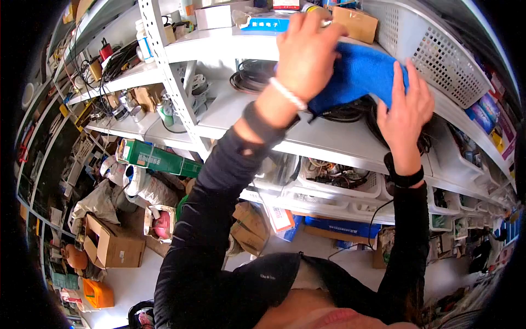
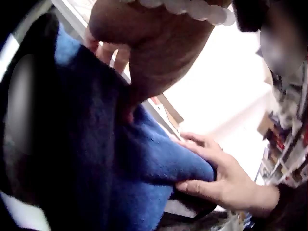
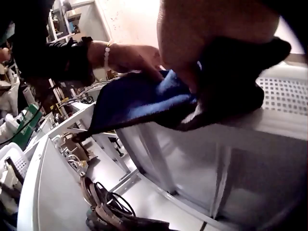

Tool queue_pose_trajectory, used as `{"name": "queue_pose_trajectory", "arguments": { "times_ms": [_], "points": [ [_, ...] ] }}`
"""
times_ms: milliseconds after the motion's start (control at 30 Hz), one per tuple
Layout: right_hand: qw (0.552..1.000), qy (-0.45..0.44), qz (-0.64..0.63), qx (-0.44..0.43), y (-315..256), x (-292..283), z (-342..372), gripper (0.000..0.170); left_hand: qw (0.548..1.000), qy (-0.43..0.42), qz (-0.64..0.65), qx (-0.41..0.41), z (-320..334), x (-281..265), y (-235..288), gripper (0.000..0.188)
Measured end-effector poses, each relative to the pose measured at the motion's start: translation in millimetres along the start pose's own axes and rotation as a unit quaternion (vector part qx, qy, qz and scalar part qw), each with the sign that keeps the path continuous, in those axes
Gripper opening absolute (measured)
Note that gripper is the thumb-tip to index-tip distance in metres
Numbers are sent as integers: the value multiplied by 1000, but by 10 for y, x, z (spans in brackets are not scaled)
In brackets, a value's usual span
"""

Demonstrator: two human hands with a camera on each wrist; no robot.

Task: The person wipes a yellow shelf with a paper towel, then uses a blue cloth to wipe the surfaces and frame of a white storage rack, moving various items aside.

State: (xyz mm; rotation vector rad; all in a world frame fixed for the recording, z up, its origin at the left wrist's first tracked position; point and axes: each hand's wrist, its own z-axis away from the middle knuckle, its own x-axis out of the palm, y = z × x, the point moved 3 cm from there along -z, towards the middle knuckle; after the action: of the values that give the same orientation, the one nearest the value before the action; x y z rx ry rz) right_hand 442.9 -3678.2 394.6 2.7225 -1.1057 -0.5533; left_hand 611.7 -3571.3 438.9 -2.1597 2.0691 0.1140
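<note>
A blue cloth (image 1: 359, 74) with a fuzzy surface and dark edging hangs over the front edge of a white shelf (image 1: 219, 46). My left hand (image 1: 309, 55), with a beaded bracelet, holds the cloth at its upper left; in the left wrist view the thumb of this left hand (image 2: 154, 62) lies on the blue face while the fingers reach behind. At the other end, my right hand (image 1: 405, 104) grips the cloth, thumb below and fingers over the top in the left wrist view. The right wrist view shows the cloth (image 3: 139, 98) stretched between both hands.
A white perforated basket (image 1: 433, 49) stands right of the cloth, beside a brown cardboard box (image 1: 355, 24). The blue-and-white carton (image 1: 266, 24) lies left of them. Coiled black cables (image 1: 350, 111) occupy the shelf below. An upright metal post (image 1: 170, 77) rises at left.
</note>
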Motion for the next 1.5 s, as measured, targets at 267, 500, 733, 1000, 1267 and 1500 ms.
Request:
{"name": "queue_pose_trajectory", "arguments": {
  "times_ms": [267,500,733,1000,1267,1500],
  "points": [
    [998,3,-68,15,-259,599,-364,58,996,-24,35,74,142,679,-281,25],
    [992,62,-104,22,-246,739,-656,21,992,90,-1,89,233,737,-413,19],
    [989,98,-107,15,-255,742,-624,17,990,123,13,68,246,785,-390,16],
    [990,77,-110,48,-278,696,-533,21,994,85,10,63,270,722,-338,24],
    [987,116,-112,21,-649,852,-379,34,988,42,2,151,384,446,-804,39],
    [992,78,-100,-25,-1814,1036,-654,59,983,58,-64,161,554,-187,-1860,41]
  ]
}}
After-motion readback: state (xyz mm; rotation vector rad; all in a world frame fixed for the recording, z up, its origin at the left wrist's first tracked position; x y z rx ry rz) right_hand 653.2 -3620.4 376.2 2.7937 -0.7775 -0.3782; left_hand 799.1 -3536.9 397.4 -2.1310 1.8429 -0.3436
